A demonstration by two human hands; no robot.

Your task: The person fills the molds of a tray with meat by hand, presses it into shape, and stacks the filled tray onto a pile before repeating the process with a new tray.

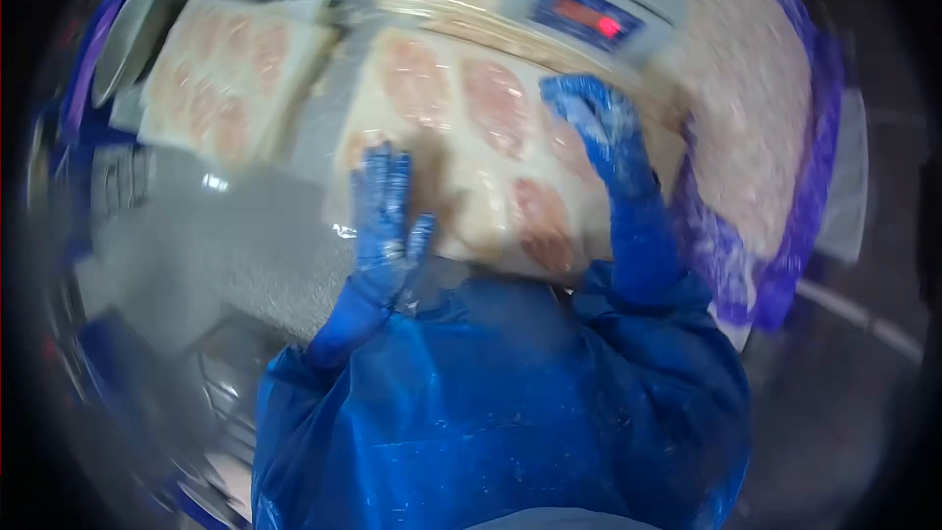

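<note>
A white sheet [481,69] covers a board in front of me, with several flat pale-pink meat pieces laid out on it. One meat piece [494,106] lies near the middle and another meat piece [543,224] closer to my apron. My left hand [386,211], in a wet blue glove, is spread flat over the sheet's left part, fingers stretched forward, partly hiding a piece there. At the sheet's right side is my right hand [601,128], also gloved. Its fingers are curled together, with something whitish at them that I cannot make out.
A weighing scale [589,10] with a lit red display stands behind the sheet. To the right, a purple-lined container [824,137] holds a heap of pale minced meat [751,88]. Another white-covered stack [280,108] bearing meat pieces sits at the left on the metal table [245,236].
</note>
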